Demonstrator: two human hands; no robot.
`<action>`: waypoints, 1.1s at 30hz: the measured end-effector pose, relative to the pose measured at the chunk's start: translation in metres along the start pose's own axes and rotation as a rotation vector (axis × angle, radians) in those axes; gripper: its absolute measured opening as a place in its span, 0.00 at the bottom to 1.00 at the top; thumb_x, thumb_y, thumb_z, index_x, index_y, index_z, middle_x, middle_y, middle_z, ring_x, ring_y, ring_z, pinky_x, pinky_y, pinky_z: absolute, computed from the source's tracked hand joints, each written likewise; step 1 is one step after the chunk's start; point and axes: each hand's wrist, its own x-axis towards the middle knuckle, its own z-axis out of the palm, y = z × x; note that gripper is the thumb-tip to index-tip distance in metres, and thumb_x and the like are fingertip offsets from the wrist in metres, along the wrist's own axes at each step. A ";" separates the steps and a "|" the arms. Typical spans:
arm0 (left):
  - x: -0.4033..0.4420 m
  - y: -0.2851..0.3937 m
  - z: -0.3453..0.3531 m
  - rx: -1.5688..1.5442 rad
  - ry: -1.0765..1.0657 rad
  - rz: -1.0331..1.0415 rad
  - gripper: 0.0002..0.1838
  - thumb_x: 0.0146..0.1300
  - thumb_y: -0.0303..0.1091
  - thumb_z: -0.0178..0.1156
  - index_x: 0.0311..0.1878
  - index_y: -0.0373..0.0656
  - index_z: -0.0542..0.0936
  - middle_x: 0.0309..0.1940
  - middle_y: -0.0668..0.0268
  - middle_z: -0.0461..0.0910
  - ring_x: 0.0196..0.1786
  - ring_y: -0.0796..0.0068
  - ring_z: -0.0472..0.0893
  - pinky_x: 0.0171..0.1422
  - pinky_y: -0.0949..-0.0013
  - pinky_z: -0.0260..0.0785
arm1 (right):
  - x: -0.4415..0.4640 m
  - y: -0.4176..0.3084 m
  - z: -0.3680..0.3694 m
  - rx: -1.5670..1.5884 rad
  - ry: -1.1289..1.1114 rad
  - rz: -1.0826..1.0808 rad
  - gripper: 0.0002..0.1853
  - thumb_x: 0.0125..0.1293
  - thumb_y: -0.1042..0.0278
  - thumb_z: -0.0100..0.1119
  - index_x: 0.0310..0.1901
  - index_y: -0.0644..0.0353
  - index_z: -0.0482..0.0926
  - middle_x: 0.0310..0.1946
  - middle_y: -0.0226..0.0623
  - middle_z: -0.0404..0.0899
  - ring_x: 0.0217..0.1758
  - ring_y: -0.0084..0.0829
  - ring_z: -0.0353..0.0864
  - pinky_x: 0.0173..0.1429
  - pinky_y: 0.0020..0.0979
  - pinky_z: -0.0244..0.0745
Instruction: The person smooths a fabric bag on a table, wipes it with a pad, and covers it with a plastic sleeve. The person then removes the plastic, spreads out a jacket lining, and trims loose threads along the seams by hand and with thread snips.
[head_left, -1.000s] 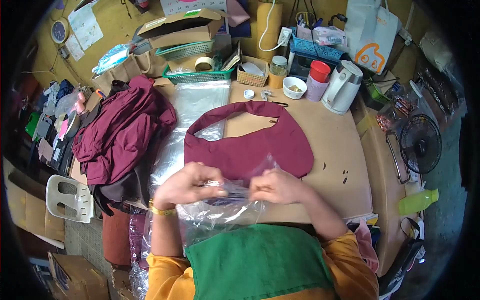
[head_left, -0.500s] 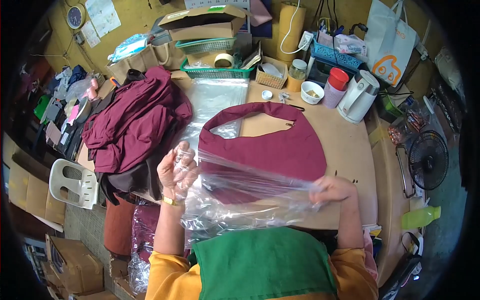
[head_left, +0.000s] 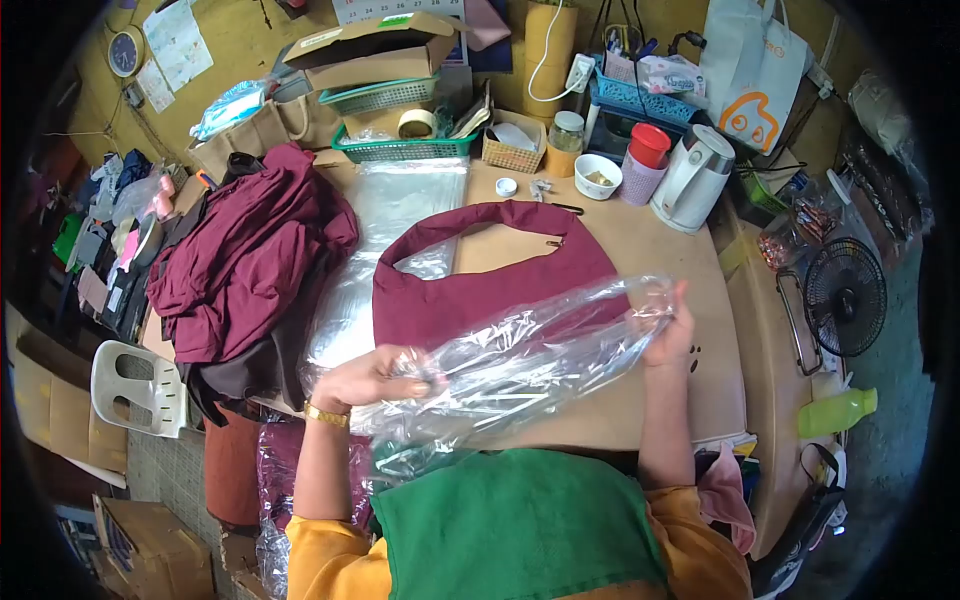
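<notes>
bright middle, glare on clear plastic (head_left: 530, 365), dark fisheye edges

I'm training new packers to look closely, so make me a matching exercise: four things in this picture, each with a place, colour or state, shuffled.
Things
1. Plastic
2. Handbag
3. Kettle
4. Fan

Descriptions
A. Black and round
B. Maroon, lying on the table
C. Clear, stretched between the left hand and right hand
D. White, standing upright

Pairs: 1-C, 2-B, 3-D, 4-A
</notes>
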 end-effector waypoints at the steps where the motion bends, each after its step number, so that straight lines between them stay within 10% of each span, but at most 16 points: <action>1: 0.004 0.007 -0.001 0.205 -0.125 -0.112 0.12 0.61 0.29 0.68 0.47 0.38 0.82 0.39 0.71 0.83 0.43 0.81 0.77 0.53 0.73 0.69 | 0.004 -0.004 0.006 0.442 -0.097 0.136 0.36 0.69 0.29 0.44 0.43 0.63 0.77 0.26 0.33 0.79 0.30 0.25 0.78 0.35 0.32 0.75; 3: 0.000 -0.005 -0.011 0.112 0.200 -0.018 0.06 0.66 0.29 0.64 0.43 0.38 0.82 0.35 0.71 0.82 0.41 0.78 0.78 0.52 0.68 0.71 | -0.008 0.001 -0.005 -0.027 -0.061 0.287 0.22 0.66 0.43 0.62 0.32 0.56 0.86 0.36 0.38 0.85 0.31 0.24 0.81 0.37 0.31 0.75; 5: -0.001 0.000 -0.032 -1.305 0.264 0.326 0.06 0.72 0.30 0.55 0.39 0.42 0.80 0.27 0.65 0.79 0.37 0.70 0.80 0.44 0.67 0.76 | -0.002 -0.009 0.035 -0.601 -0.396 0.537 0.15 0.61 0.54 0.70 0.34 0.60 0.86 0.33 0.37 0.85 0.32 0.23 0.81 0.39 0.30 0.76; 6: -0.005 0.002 -0.021 -1.088 0.186 0.290 0.06 0.71 0.32 0.57 0.42 0.41 0.80 0.29 0.64 0.80 0.37 0.71 0.80 0.46 0.68 0.75 | -0.001 -0.011 0.044 -0.888 -0.565 0.657 0.13 0.58 0.60 0.74 0.35 0.61 0.86 0.31 0.37 0.86 0.33 0.22 0.82 0.40 0.29 0.77; 10: -0.001 0.006 0.001 0.265 -0.159 0.095 0.18 0.65 0.37 0.67 0.53 0.36 0.81 0.38 0.67 0.84 0.39 0.79 0.77 0.52 0.72 0.69 | -0.001 -0.005 0.046 0.099 0.495 -0.146 0.16 0.63 0.62 0.68 0.48 0.61 0.80 0.25 0.31 0.81 0.31 0.20 0.79 0.38 0.29 0.77; 11: 0.003 0.008 0.003 0.370 -0.199 -0.157 0.17 0.67 0.37 0.64 0.53 0.34 0.80 0.41 0.66 0.85 0.39 0.77 0.78 0.50 0.72 0.69 | 0.000 0.003 0.022 0.261 0.153 0.018 0.17 0.65 0.60 0.67 0.50 0.60 0.79 0.25 0.32 0.80 0.31 0.20 0.79 0.37 0.30 0.77; 15: 0.006 0.020 -0.008 -0.800 0.480 0.322 0.18 0.75 0.44 0.48 0.39 0.42 0.81 0.33 0.63 0.83 0.39 0.70 0.83 0.43 0.63 0.76 | 0.003 0.001 0.029 -0.708 -0.618 0.558 0.16 0.67 0.56 0.64 0.45 0.61 0.79 0.27 0.35 0.81 0.33 0.22 0.80 0.39 0.32 0.77; 17: 0.012 -0.024 -0.049 -1.188 -0.152 0.521 0.18 0.75 0.46 0.48 0.41 0.41 0.80 0.34 0.63 0.83 0.40 0.67 0.83 0.44 0.61 0.78 | 0.001 0.007 0.045 -0.759 -0.661 0.445 0.15 0.68 0.56 0.62 0.40 0.62 0.81 0.30 0.38 0.82 0.34 0.23 0.81 0.41 0.33 0.77; 21: 0.001 -0.013 -0.006 0.065 0.075 0.106 0.17 0.68 0.43 0.62 0.47 0.37 0.82 0.39 0.65 0.84 0.41 0.75 0.80 0.50 0.65 0.72 | 0.016 0.013 0.016 0.422 0.169 -0.102 0.27 0.71 0.38 0.51 0.45 0.58 0.78 0.28 0.37 0.78 0.30 0.28 0.79 0.35 0.32 0.76; 23: 0.003 -0.015 -0.011 0.345 0.057 -0.059 0.16 0.68 0.42 0.64 0.48 0.37 0.83 0.40 0.65 0.84 0.42 0.76 0.80 0.52 0.66 0.71 | 0.016 0.022 0.012 0.609 -0.173 0.336 0.32 0.69 0.31 0.48 0.51 0.58 0.75 0.27 0.33 0.75 0.29 0.25 0.76 0.34 0.30 0.74; 25: 0.008 -0.002 -0.025 -0.449 0.523 0.241 0.13 0.73 0.40 0.57 0.44 0.41 0.83 0.35 0.66 0.84 0.37 0.74 0.81 0.47 0.66 0.75 | 0.009 0.027 0.029 -0.995 -0.528 0.242 0.16 0.70 0.52 0.60 0.44 0.57 0.80 0.31 0.28 0.79 0.34 0.21 0.77 0.41 0.29 0.74; 27: 0.008 0.002 -0.035 -1.362 0.378 0.297 0.19 0.75 0.49 0.51 0.40 0.42 0.80 0.32 0.63 0.83 0.32 0.70 0.82 0.39 0.64 0.79 | 0.005 0.030 0.029 -0.880 -0.435 0.266 0.13 0.69 0.55 0.60 0.41 0.57 0.81 0.33 0.31 0.80 0.36 0.23 0.78 0.43 0.32 0.75; 29: 0.006 -0.009 -0.026 -1.123 0.434 0.232 0.19 0.75 0.48 0.52 0.46 0.41 0.81 0.37 0.61 0.84 0.37 0.67 0.84 0.43 0.65 0.80 | 0.003 0.027 0.026 -0.664 -0.245 0.305 0.09 0.68 0.61 0.61 0.36 0.56 0.81 0.36 0.37 0.82 0.39 0.29 0.80 0.47 0.39 0.77; 31: 0.001 -0.012 -0.008 -0.524 0.373 0.062 0.19 0.72 0.47 0.56 0.51 0.39 0.81 0.42 0.62 0.84 0.40 0.67 0.84 0.46 0.66 0.78 | 0.014 0.023 0.040 -0.014 0.408 -0.077 0.24 0.75 0.42 0.47 0.45 0.57 0.79 0.31 0.37 0.79 0.26 0.31 0.75 0.36 0.34 0.75; 33: 0.003 -0.017 -0.005 0.254 -0.091 0.102 0.22 0.68 0.46 0.62 0.53 0.37 0.81 0.43 0.64 0.84 0.42 0.70 0.83 0.47 0.67 0.75 | 0.022 0.032 -0.001 0.551 -0.070 -0.097 0.26 0.74 0.40 0.47 0.48 0.60 0.77 0.31 0.38 0.78 0.26 0.32 0.75 0.34 0.32 0.76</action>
